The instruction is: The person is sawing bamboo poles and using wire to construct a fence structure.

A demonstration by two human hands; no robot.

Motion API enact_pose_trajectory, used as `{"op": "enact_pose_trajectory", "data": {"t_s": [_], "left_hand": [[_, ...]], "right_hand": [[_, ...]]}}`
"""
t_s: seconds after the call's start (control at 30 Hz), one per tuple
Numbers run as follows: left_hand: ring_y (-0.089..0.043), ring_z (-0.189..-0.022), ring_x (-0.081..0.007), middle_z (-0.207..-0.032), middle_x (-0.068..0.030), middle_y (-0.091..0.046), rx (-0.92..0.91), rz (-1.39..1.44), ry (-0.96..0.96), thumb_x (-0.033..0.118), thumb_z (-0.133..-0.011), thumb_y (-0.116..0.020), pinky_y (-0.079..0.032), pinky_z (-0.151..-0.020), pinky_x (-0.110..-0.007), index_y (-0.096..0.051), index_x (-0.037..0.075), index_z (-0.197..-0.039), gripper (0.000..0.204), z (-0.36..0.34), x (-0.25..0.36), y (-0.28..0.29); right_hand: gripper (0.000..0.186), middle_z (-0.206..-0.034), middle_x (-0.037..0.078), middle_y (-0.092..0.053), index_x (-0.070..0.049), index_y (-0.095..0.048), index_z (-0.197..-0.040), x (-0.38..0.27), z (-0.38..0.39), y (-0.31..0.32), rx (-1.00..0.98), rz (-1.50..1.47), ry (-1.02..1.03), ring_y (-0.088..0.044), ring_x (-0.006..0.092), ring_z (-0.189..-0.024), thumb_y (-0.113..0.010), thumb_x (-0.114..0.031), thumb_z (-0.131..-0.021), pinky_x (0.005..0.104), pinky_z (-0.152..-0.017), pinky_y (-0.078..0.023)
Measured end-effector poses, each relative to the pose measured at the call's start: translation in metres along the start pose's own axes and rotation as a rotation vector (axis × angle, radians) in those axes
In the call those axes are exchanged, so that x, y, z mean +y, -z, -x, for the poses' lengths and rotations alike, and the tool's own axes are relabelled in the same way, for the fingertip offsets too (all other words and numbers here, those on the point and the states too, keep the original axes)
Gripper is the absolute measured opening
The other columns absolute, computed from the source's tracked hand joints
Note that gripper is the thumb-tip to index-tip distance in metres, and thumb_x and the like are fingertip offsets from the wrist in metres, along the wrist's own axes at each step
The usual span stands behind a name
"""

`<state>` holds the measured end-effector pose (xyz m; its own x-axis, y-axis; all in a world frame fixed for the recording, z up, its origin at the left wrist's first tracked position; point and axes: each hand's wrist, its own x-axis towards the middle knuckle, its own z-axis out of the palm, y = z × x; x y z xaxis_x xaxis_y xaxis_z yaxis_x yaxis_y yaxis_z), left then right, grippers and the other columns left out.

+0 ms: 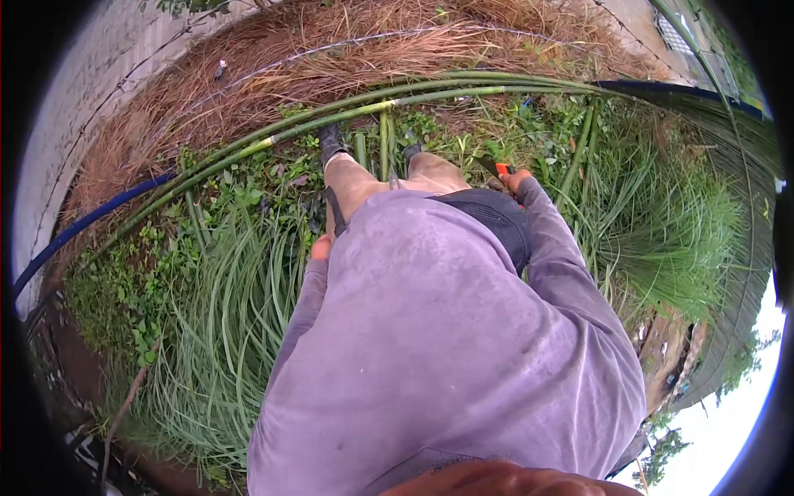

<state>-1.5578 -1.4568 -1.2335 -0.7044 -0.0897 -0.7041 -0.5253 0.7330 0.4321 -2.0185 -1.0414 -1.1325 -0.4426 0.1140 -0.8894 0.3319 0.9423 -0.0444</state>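
My right hand [518,180] is closed on the orange handle [502,169] of a knife, its dark blade [488,163] angled toward the green weeds beside my right leg. My left hand [320,246] hangs by my left thigh, largely hidden by my lavender shirt [430,331], so I cannot make out its fingers or anything in them. Cut green stalks [385,145] stand or lie between my booted feet [331,142]. A dark mesh pouch or cloth [492,219] is at my right hip.
Long green palm stalks [447,89] arch across ahead of me. Dry reddish litter [314,41], a strand of wire and a pale concrete surface [91,91] lie beyond. Leafy fronds spread on both sides [653,240]. A blue pipe [99,213] runs at the left, and a branch [124,409] lies behind it.
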Motion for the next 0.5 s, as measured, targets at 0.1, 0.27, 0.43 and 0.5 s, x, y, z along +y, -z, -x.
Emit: {"op": "enact_pose_trajectory", "data": {"t_s": [0.1, 0.27, 0.43, 0.5], "left_hand": [[-0.058, -0.067, -0.0207, -0.075, -0.0077, -0.06, 0.015, 0.367, 0.39, 0.022, -0.08, -0.046, -0.045, -0.057, -0.033, -0.06, 0.009, -0.089, 0.021, 0.002, 0.104, 0.121], [-0.056, -0.068, -0.0142, -0.081, -0.0007, -0.057, 0.091, 1.055, 0.668, 0.027, -0.085, -0.049, -0.044, -0.06, -0.03, -0.05, 0.013, -0.104, 0.024, -0.039, 0.126, 0.217], [-0.058, -0.067, -0.0127, -0.082, -0.0028, -0.06, 0.214, 1.141, 0.39, 0.029, -0.084, -0.053, -0.046, -0.059, -0.027, -0.054, 0.011, -0.103, 0.027, -0.095, 0.176, 0.272], [-0.058, -0.063, -0.0134, -0.079, -0.0029, -0.061, 0.247, 1.185, 0.387, 0.029, -0.082, -0.057, -0.046, -0.052, -0.028, -0.057, 0.011, -0.099, 0.024, -0.105, 0.174, 0.262]], "right_hand": [[0.043, -0.054, 0.012, -0.055, 0.003, -0.059, -0.077, 0.017, 0.026, -0.005, -0.04, -0.25, -0.09, -0.05, 0.0194, -0.039, -0.064, -0.039, -0.075, 0.0363, -0.038, -0.039], [0.03, -0.049, 0.006, -0.049, -0.001, -0.052, -0.08, 0.053, 0.031, -0.036, -0.086, -0.535, -0.008, -0.046, 0.016, -0.035, -0.062, -0.029, -0.079, 0.0323, -0.033, -0.037], [0.049, -0.069, 0.011, -0.062, 0.005, -0.06, -0.087, 0.086, 0.026, -0.051, -0.006, -0.34, 0.054, -0.056, 0.0183, -0.06, -0.064, -0.041, -0.074, 0.0317, -0.057, -0.045], [0.07, -0.093, 0.021, -0.062, 0.011, -0.056, -0.099, 0.082, 0.014, -0.057, 0.106, -0.057, 0.076, -0.06, 0.0265, -0.09, -0.068, -0.049, -0.066, 0.0321, -0.078, -0.045]]}}
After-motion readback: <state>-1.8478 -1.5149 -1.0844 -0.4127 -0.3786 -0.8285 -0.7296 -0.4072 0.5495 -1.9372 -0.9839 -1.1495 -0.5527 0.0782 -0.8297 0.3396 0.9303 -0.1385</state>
